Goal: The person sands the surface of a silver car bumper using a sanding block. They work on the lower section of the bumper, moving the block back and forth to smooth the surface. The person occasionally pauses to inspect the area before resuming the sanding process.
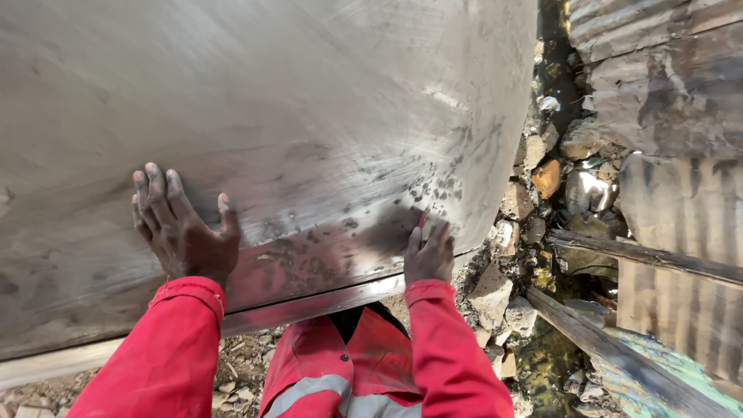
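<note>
Pressing flat on the metal sheet [271,139], the left hand [182,232] and right hand [428,251] lie open, gripping nothing. The sheet stands before the chest; I judge even pressure from both palms keeps it steady near the rubble [503,298].

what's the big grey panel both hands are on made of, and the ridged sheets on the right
Big grey panel: looks like sheet metal, dull sheen, scuffed, reflecting the red sleeves; hedged. Both hands, left and right, lie flat on it. Ridged sheets: probably corrugated metal, weathered, stained.

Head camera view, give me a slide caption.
Both hands, left hand and right hand, pressed flat against a large metal sheet above rubble.
</note>
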